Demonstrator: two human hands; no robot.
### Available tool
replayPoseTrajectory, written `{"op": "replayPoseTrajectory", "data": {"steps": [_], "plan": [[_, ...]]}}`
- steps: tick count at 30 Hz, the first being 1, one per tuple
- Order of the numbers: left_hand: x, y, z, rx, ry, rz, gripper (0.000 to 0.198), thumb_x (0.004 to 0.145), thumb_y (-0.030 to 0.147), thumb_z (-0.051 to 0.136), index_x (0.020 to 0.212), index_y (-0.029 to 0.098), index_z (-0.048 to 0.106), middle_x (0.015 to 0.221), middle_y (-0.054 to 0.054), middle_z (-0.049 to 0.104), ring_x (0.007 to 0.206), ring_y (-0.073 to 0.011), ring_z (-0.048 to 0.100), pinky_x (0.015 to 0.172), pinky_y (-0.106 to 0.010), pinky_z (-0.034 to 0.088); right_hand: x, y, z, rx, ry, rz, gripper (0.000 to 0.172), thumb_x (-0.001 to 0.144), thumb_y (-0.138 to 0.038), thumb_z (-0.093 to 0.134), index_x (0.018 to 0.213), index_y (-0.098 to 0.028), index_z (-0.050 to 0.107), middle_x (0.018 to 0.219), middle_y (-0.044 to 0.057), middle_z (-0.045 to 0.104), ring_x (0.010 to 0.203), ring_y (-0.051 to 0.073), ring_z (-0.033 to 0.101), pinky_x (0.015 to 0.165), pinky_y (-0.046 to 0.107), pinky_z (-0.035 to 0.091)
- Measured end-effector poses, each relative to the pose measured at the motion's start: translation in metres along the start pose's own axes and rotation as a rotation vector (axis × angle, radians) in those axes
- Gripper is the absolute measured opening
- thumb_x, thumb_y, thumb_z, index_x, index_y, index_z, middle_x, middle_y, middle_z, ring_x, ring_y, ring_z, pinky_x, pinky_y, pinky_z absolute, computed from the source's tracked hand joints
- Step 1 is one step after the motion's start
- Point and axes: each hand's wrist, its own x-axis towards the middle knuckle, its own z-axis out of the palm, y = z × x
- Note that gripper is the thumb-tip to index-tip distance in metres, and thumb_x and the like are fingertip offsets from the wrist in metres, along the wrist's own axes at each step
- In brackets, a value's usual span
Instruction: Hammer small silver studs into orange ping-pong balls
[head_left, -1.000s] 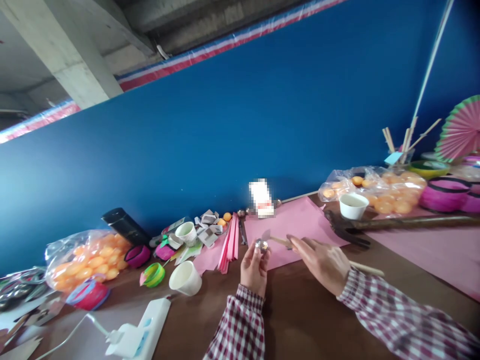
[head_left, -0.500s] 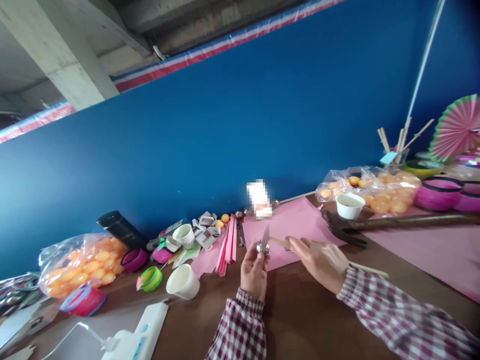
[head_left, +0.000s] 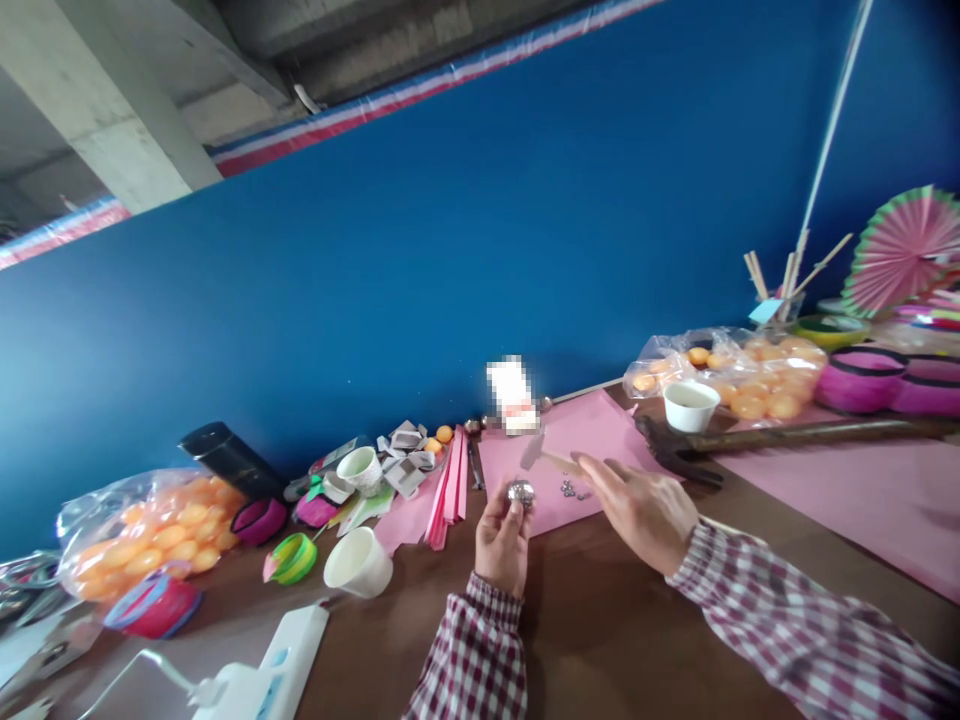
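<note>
My left hand (head_left: 504,545) pinches a shiny silver metal ball (head_left: 520,493) between thumb and fingers, above the near edge of a pink paper sheet (head_left: 592,430). My right hand (head_left: 641,510) is closed around the light wooden handle of a small hammer (head_left: 556,460). The grey hammer head is blurred and sits just above and to the right of the ball, apart from it. Several small metal beads (head_left: 568,488) lie on the pink paper between my two hands.
A large claw hammer (head_left: 795,436) lies at right, by a white cup (head_left: 691,407) and a bag of orange balls (head_left: 765,390). At left are another bag of orange balls (head_left: 161,530), a paper cup (head_left: 359,563), a power strip (head_left: 289,655) and folded pink strips (head_left: 450,490).
The small hammer has lifted up and away from the metal ball, which shows more fully. The beads on the paper are more visible beside my right hand. My left hand keeps its grip.
</note>
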Motion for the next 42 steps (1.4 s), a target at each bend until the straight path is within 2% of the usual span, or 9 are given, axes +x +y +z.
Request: {"op": "replayPoseTrajectory", "data": {"steps": [4,9,13,21,24,29,33,37,42], "plan": [[-0.004,0.002,0.002,-0.028,-0.032,-0.090,0.037,0.066,0.019,0.064,0.102,0.018,0.058,0.094,-0.008,0.063,0.084,-0.0148,0.060,0.077,-0.025,0.045,0.000,-0.001,0.001,-0.015,-0.051,-0.063,0.032,0.084,-0.020,0.035,0.113,-0.026,0.045,0.067,0.000,0.059,0.048,0.009,0.052,0.041,0.023,0.021],[-0.005,0.007,0.003,-0.141,-0.002,-0.172,0.037,0.070,0.022,0.061,0.106,0.021,0.055,0.098,-0.007,0.062,0.091,-0.0174,0.059,0.076,-0.024,0.048,0.001,0.001,-0.001,0.018,-0.051,0.006,0.031,0.087,-0.029,0.029,0.113,-0.023,0.046,0.070,0.003,0.061,0.052,0.009,0.054,0.042,0.021,0.023],[-0.004,0.007,0.003,-0.160,0.073,-0.219,0.024,0.073,0.027,0.057,0.094,0.015,0.059,0.084,-0.008,0.065,0.070,-0.0121,0.061,0.064,-0.021,0.050,0.001,0.002,0.000,0.057,-0.037,0.023,0.031,0.087,-0.029,0.030,0.113,-0.024,0.047,0.072,0.002,0.062,0.053,0.009,0.055,0.041,0.021,0.024],[-0.003,0.004,0.003,-0.242,0.033,-0.193,0.017,0.076,0.022,0.053,0.088,0.013,0.060,0.083,-0.009,0.063,0.061,-0.0074,0.056,0.058,-0.018,0.047,-0.001,-0.002,0.004,0.075,-0.040,-0.001,0.032,0.086,-0.028,0.031,0.112,-0.024,0.048,0.072,0.003,0.063,0.051,0.009,0.055,0.042,0.020,0.026],[-0.003,0.005,0.003,-0.277,0.075,-0.194,0.015,0.078,0.020,0.049,0.081,0.011,0.060,0.083,-0.011,0.063,0.061,-0.0075,0.057,0.059,-0.018,0.048,-0.001,-0.002,0.005,0.069,0.041,0.025,0.033,0.087,-0.029,0.031,0.115,-0.022,0.047,0.074,0.004,0.063,0.053,0.009,0.054,0.043,0.020,0.026],[-0.001,0.006,0.004,-0.295,0.144,-0.195,0.017,0.080,0.013,0.043,0.074,0.008,0.058,0.075,-0.010,0.062,0.064,-0.0103,0.060,0.064,-0.021,0.050,-0.002,-0.003,0.002,-0.004,-0.007,-0.042,0.030,0.086,-0.026,0.033,0.112,-0.024,0.048,0.065,0.000,0.060,0.046,0.007,0.051,0.041,0.022,0.020],[0.000,0.008,0.007,-0.313,0.253,-0.224,0.019,0.082,0.014,0.041,0.072,0.008,0.056,0.069,-0.008,0.061,0.064,-0.0099,0.061,0.064,-0.019,0.051,-0.003,-0.003,0.003,0.002,0.063,0.013,0.032,0.087,-0.028,0.032,0.115,-0.023,0.045,0.072,0.002,0.061,0.053,0.007,0.052,0.043,0.021,0.022],[-0.003,0.011,0.011,-0.317,0.225,-0.253,0.020,0.083,0.014,0.039,0.075,0.008,0.056,0.073,-0.009,0.062,0.068,-0.0102,0.061,0.065,-0.018,0.051,-0.004,-0.004,0.006,-0.013,0.008,-0.095,0.031,0.086,-0.026,0.034,0.115,-0.025,0.045,0.067,-0.001,0.060,0.049,0.006,0.050,0.042,0.022,0.019],[-0.003,0.012,0.008,-0.292,0.196,-0.265,0.022,0.082,0.023,0.042,0.077,0.007,0.057,0.068,-0.008,0.061,0.064,-0.0102,0.060,0.061,-0.018,0.051,-0.003,-0.004,0.004,0.036,0.076,-0.016,0.031,0.087,-0.030,0.034,0.114,-0.024,0.048,0.072,0.000,0.061,0.056,0.006,0.053,0.044,0.021,0.024]]}}
